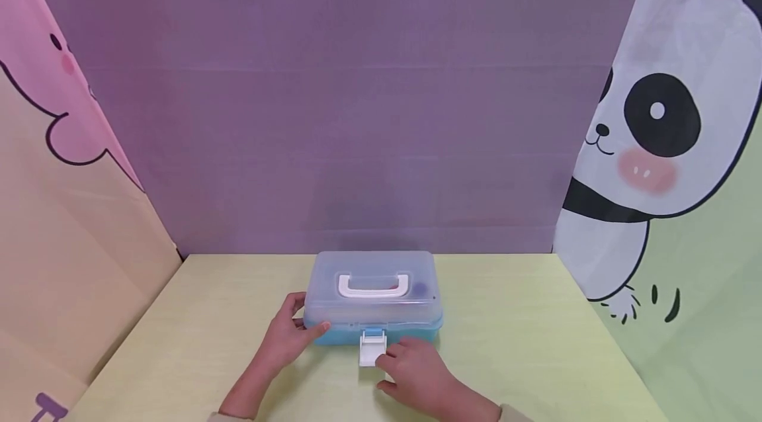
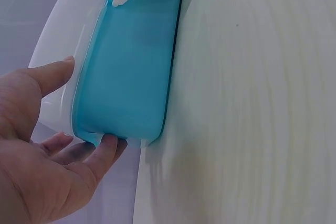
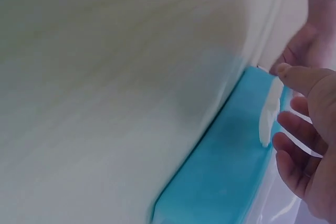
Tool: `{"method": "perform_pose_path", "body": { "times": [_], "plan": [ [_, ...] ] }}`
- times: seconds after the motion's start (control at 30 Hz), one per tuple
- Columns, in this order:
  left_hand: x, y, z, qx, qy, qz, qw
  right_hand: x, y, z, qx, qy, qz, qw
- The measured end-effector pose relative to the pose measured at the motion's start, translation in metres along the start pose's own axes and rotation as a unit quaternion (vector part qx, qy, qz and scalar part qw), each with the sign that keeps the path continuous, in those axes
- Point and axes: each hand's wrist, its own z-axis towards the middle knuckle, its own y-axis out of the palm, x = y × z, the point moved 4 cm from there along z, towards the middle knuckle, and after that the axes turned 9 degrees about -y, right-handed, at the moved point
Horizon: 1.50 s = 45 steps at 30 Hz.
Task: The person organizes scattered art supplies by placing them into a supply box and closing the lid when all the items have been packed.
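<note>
A plastic storage box (image 1: pixel 372 313) with a clear lid and blue base stands shut on the table. Its white front latch (image 1: pixel 373 349) hangs swung out from the lid edge. My left hand (image 1: pixel 286 339) holds the box's left front corner, thumb at the front and fingers against the left end, as the left wrist view shows. Beside the latch is my right hand (image 1: pixel 419 372), its fingers loosely bent with nothing gripped. In the right wrist view the fingertips are close to the latch (image 3: pixel 269 111); whether one touches it, I cannot tell. Contents look blurred through the lid.
A white carry handle (image 1: pixel 373 290) lies on the lid. The pale wooden table (image 1: pixel 506 316) extends to both sides of the box. Behind stands a purple cloth wall (image 1: pixel 369 98), with a panda-printed panel (image 1: pixel 678 177) at right and a pink-printed panel (image 1: pixel 53 223) at left.
</note>
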Motion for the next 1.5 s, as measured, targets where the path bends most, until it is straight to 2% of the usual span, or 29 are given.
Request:
{"method": "perform_pose_path", "body": {
  "times": [0.2, 0.5, 0.83, 1.03, 1.23, 1.43, 1.5],
  "plan": [
    [-0.001, -0.001, 0.000, -0.005, 0.002, -0.004, 1.0000, -0.003, 0.012, 0.008, 0.003, -0.018, -0.038, 0.999],
    [0.003, -0.001, -0.002, 0.002, -0.001, 0.003, 1.0000, -0.003, 0.016, 0.017, -0.036, -0.046, -0.106, 0.993],
    [-0.001, -0.004, -0.002, 0.005, -0.009, 0.002, 0.9999, 0.007, -0.004, 0.030, -0.007, 0.003, -0.046, 0.999],
    [-0.002, -0.001, -0.002, 0.000, -0.008, 0.006, 1.0000, 0.014, -0.015, 0.031, 0.064, 0.034, -0.031, 0.997],
    [0.000, -0.001, -0.003, 0.002, -0.011, 0.008, 0.9999, 0.021, -0.015, 0.032, 0.101, 0.063, -0.035, 0.992],
    [0.001, 0.000, -0.003, -0.001, -0.014, 0.002, 0.9999, 0.025, -0.012, 0.035, 0.108, 0.080, -0.032, 0.990],
    [0.000, 0.000, -0.002, -0.003, -0.015, 0.000, 0.9999, 0.024, -0.011, 0.036, 0.108, 0.074, -0.035, 0.991]
  ]
}}
